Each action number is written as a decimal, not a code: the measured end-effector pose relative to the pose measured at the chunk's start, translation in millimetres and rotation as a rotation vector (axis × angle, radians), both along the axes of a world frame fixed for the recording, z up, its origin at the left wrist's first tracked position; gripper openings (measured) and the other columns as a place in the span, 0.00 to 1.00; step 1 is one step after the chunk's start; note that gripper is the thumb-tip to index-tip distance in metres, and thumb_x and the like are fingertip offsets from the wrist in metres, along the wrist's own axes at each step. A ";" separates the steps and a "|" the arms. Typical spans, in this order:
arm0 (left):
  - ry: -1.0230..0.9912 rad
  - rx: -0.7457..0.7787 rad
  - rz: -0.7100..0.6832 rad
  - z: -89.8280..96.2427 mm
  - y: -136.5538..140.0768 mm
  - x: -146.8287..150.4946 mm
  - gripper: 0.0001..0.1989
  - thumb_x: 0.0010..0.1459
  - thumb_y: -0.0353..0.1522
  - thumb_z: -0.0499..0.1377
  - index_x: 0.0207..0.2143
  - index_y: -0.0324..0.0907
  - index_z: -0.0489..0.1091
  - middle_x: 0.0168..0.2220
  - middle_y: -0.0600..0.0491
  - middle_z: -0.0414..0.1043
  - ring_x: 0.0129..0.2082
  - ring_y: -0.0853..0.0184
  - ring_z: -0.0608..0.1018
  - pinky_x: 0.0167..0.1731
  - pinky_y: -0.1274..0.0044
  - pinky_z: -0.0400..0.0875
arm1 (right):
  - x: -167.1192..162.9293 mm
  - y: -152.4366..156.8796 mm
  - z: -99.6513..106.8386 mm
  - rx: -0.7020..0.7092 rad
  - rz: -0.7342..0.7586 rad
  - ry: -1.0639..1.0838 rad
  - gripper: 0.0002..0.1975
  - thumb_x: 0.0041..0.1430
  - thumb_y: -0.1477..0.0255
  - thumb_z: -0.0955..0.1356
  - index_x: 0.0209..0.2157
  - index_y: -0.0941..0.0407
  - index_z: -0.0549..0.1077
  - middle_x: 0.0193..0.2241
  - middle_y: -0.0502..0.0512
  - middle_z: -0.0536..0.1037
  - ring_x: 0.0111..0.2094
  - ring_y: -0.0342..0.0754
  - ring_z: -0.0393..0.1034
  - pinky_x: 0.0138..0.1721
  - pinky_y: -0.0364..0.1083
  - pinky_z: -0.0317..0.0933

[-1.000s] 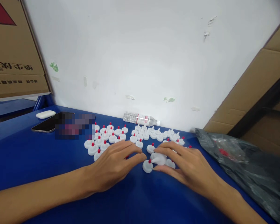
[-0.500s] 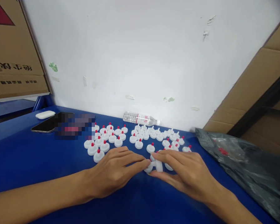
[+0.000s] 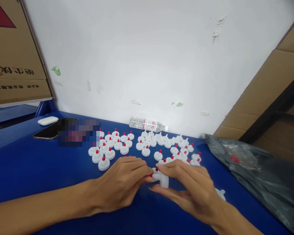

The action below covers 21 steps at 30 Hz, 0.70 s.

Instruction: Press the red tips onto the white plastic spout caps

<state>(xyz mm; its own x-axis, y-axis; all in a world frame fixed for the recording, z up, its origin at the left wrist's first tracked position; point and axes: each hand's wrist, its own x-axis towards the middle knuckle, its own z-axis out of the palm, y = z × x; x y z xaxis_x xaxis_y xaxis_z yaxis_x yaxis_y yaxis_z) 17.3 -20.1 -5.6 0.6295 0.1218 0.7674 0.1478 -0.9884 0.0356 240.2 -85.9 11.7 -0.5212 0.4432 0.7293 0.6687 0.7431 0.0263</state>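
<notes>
My right hand (image 3: 186, 182) grips a white plastic nozzle cap (image 3: 164, 180) between thumb and fingers, its spout turned sideways to the left. At the spout's end, my left hand (image 3: 131, 174) pinches a small red tip cap (image 3: 150, 175), mostly hidden by the fingers. The red tip meets the spout; how far on it sits I cannot tell. Just behind the hands stand several white nozzle caps with red tips, one of them (image 3: 158, 155) by my right fingertips. Another white nozzle cap (image 3: 221, 194) lies partly hidden beside my right wrist.
On the blue table (image 3: 63, 173), red-tipped caps (image 3: 104, 164) stand at left, and bare-spout caps (image 3: 161, 141) at the back. A plastic bottle (image 3: 148, 124) lies along the wall. At left are a phone (image 3: 47, 131) and white case (image 3: 48, 120); a dark plastic bag (image 3: 254, 182) covers the right.
My left fingers have curled into a pinch, with red now showing at the spout's end. The held nozzle cap has shifted slightly down and left. The cap by my right wrist has come into view.
</notes>
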 end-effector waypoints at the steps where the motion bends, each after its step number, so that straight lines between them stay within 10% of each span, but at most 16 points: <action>1: -0.003 -0.026 -0.004 1.4 -2.1 0.1 0.10 0.72 0.28 0.47 0.40 0.39 0.66 0.29 0.52 0.74 0.27 0.68 0.76 0.30 0.76 0.70 | -0.4 -0.5 -0.4 0.006 0.008 0.002 0.18 0.64 0.66 0.71 0.51 0.59 0.70 0.35 0.55 0.82 0.34 0.44 0.78 0.32 0.41 0.73; 14: 0.146 -0.023 -0.035 6.5 9.0 0.3 0.09 0.70 0.29 0.50 0.38 0.39 0.68 0.27 0.54 0.71 0.25 0.69 0.70 0.28 0.75 0.64 | 1.5 0.8 14.0 0.159 -0.109 -0.239 0.10 0.68 0.70 0.67 0.48 0.58 0.73 0.39 0.56 0.82 0.35 0.45 0.79 0.30 0.41 0.70; 21: 0.451 -0.008 0.108 17.7 41.3 -14.2 0.09 0.68 0.29 0.52 0.39 0.40 0.72 0.35 0.49 0.73 0.40 0.61 0.70 0.43 0.69 0.64 | 32.9 10.2 26.8 0.181 -0.353 -0.305 0.07 0.68 0.73 0.65 0.44 0.54 0.74 0.47 0.54 0.81 0.28 0.42 0.76 0.27 0.42 0.64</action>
<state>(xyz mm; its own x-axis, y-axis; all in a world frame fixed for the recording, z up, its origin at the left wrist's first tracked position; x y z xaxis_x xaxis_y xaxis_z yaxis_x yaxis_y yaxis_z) 3.1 21.2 12.1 0.8836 0.2091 0.4188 0.2518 -0.9665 -0.0486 273.0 -75.8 38.5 -0.5636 0.5112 0.6489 0.8204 0.4379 0.3676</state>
